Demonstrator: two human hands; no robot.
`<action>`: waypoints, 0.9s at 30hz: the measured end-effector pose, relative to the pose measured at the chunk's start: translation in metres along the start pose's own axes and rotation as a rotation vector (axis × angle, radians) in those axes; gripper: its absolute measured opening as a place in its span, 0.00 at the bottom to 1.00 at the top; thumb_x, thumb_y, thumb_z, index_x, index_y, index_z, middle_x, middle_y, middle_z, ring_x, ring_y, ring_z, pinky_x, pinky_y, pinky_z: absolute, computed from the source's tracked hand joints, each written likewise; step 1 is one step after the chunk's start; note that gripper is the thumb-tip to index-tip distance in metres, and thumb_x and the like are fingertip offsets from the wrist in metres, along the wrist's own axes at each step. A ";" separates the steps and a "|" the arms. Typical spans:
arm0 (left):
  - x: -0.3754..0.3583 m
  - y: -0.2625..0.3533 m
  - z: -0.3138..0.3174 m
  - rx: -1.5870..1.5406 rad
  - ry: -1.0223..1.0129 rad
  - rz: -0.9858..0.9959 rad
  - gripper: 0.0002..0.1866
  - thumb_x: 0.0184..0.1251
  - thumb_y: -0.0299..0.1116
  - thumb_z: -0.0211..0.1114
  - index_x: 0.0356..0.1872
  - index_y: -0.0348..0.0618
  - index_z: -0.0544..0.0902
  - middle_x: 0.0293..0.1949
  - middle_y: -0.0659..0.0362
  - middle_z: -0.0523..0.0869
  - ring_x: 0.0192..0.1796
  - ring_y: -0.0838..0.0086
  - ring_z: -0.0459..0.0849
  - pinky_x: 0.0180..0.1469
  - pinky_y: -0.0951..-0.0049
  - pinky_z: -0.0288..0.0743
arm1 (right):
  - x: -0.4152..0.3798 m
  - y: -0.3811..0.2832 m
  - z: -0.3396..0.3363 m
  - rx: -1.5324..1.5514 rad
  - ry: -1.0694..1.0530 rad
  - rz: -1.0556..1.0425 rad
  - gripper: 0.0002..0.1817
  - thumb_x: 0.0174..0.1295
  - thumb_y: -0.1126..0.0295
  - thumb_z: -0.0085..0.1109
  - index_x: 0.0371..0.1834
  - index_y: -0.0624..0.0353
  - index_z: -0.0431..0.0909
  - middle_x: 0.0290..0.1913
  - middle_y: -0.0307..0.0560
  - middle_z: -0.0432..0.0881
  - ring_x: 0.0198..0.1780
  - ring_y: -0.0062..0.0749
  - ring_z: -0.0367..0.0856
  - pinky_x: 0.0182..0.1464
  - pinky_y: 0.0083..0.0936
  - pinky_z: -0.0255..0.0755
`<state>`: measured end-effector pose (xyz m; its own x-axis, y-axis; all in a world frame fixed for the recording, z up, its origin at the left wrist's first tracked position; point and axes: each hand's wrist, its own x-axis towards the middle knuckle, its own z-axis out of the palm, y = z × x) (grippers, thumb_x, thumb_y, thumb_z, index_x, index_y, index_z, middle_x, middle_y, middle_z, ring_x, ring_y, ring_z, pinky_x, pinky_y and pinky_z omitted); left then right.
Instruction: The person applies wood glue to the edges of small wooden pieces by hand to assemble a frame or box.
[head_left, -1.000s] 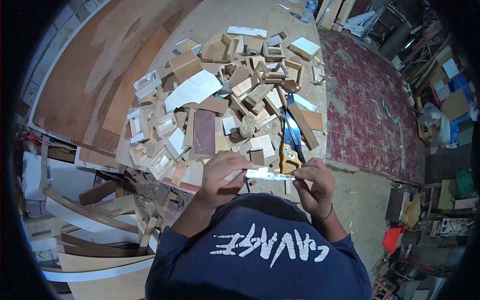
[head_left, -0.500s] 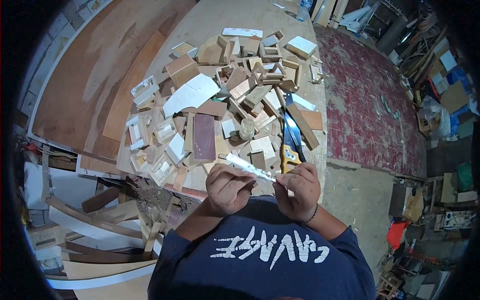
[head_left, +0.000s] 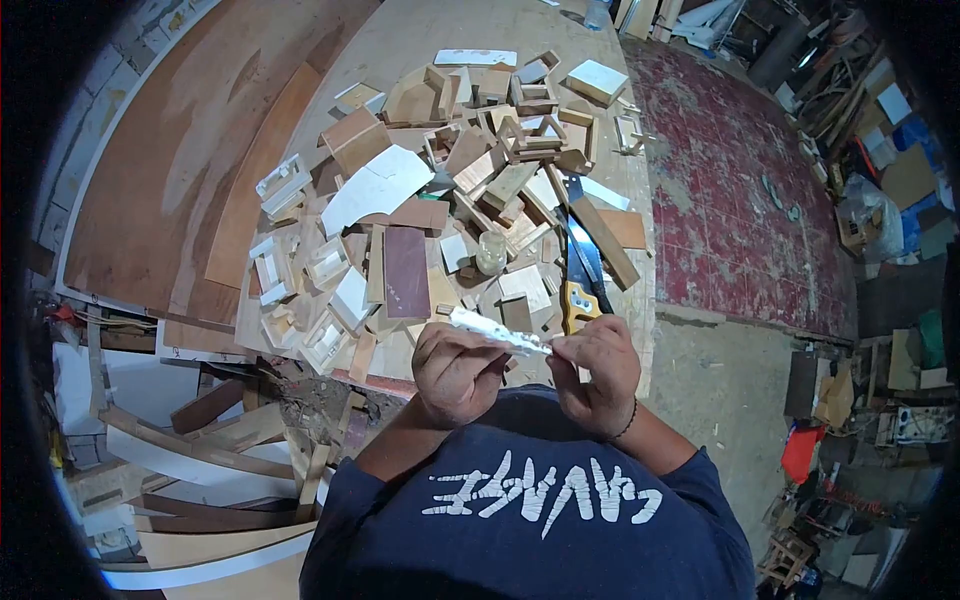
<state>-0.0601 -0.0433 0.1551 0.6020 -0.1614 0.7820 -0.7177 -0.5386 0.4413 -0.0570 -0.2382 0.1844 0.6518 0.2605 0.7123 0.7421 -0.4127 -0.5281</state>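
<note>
A thin whitish strip (head_left: 495,331) with a rough, uneven surface spans the space between my two hands, above the table's near edge. My left hand (head_left: 455,372) pinches it from below on the left side. The fingertips of my right hand (head_left: 598,370) are closed at its narrow right end. What the strip is made of cannot be made out. Just beyond my right hand lies a handsaw with a yellow handle (head_left: 582,303). A glass jar (head_left: 491,253) stands among the wood pieces beyond the strip.
Many small wooden boxes, frames and offcuts cover the wooden table (head_left: 385,45). A large brown board (head_left: 150,150) lies at the left, with curved wood strips (head_left: 200,455) below it. Red flooring (head_left: 735,200) and stacked clutter are at the right.
The view has shifted slightly, so the table items sit a little higher and further left. Both hands keep their grip on the strip, with hardly any movement.
</note>
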 end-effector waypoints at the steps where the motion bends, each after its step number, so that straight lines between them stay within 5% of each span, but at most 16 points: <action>1: 0.000 -0.001 0.002 0.003 0.009 0.013 0.10 0.46 0.25 0.71 0.33 0.40 0.83 0.32 0.60 0.84 0.32 0.68 0.81 0.34 0.69 0.70 | 0.000 0.003 0.000 -0.001 0.001 0.001 0.14 0.44 0.81 0.67 0.35 0.58 0.77 0.28 0.40 0.81 0.27 0.33 0.76 0.39 0.30 0.64; 11: 0.001 0.002 0.001 0.030 -0.056 -0.030 0.09 0.47 0.25 0.71 0.32 0.40 0.83 0.30 0.60 0.83 0.33 0.68 0.81 0.36 0.68 0.74 | 0.002 0.003 -0.004 -0.036 -0.077 0.058 0.14 0.45 0.79 0.67 0.36 0.56 0.78 0.28 0.39 0.81 0.28 0.31 0.77 0.40 0.29 0.64; 17: -0.004 0.000 0.005 -0.008 0.019 -0.060 0.11 0.48 0.26 0.71 0.35 0.40 0.82 0.28 0.57 0.82 0.30 0.65 0.81 0.34 0.68 0.75 | 0.002 0.013 -0.005 0.005 0.049 0.137 0.12 0.47 0.80 0.67 0.35 0.58 0.79 0.28 0.42 0.81 0.29 0.34 0.79 0.39 0.30 0.66; 20: -0.003 -0.001 0.004 -0.020 -0.033 -0.164 0.09 0.52 0.25 0.70 0.35 0.39 0.81 0.28 0.56 0.81 0.31 0.66 0.82 0.36 0.69 0.76 | 0.001 0.012 -0.005 0.067 0.085 0.180 0.11 0.48 0.80 0.66 0.35 0.60 0.78 0.29 0.45 0.81 0.30 0.36 0.79 0.38 0.29 0.67; 23: -0.008 -0.008 0.009 -0.336 0.063 -0.396 0.07 0.59 0.25 0.65 0.37 0.36 0.79 0.32 0.55 0.82 0.32 0.69 0.82 0.38 0.71 0.75 | -0.007 0.015 -0.006 0.138 0.062 0.279 0.09 0.51 0.79 0.64 0.36 0.62 0.78 0.31 0.48 0.81 0.32 0.37 0.78 0.37 0.27 0.67; 25: -0.011 -0.009 0.008 -0.781 0.089 -0.800 0.07 0.64 0.24 0.61 0.40 0.34 0.76 0.35 0.55 0.82 0.36 0.72 0.82 0.41 0.73 0.75 | -0.013 0.017 -0.009 0.220 0.055 0.396 0.07 0.54 0.79 0.61 0.37 0.63 0.78 0.33 0.49 0.81 0.33 0.36 0.78 0.38 0.27 0.68; 27: -0.005 -0.009 0.006 -0.923 0.130 -0.849 0.09 0.66 0.26 0.59 0.44 0.35 0.74 0.38 0.56 0.82 0.39 0.71 0.82 0.42 0.72 0.77 | -0.021 0.021 -0.007 0.251 0.057 0.404 0.06 0.56 0.79 0.59 0.38 0.64 0.78 0.34 0.48 0.81 0.33 0.33 0.77 0.38 0.26 0.69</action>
<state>-0.0540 -0.0425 0.1447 0.9913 0.0622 0.1157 -0.1303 0.3534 0.9263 -0.0566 -0.2586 0.1616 0.8913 0.0715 0.4477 0.4507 -0.2460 -0.8581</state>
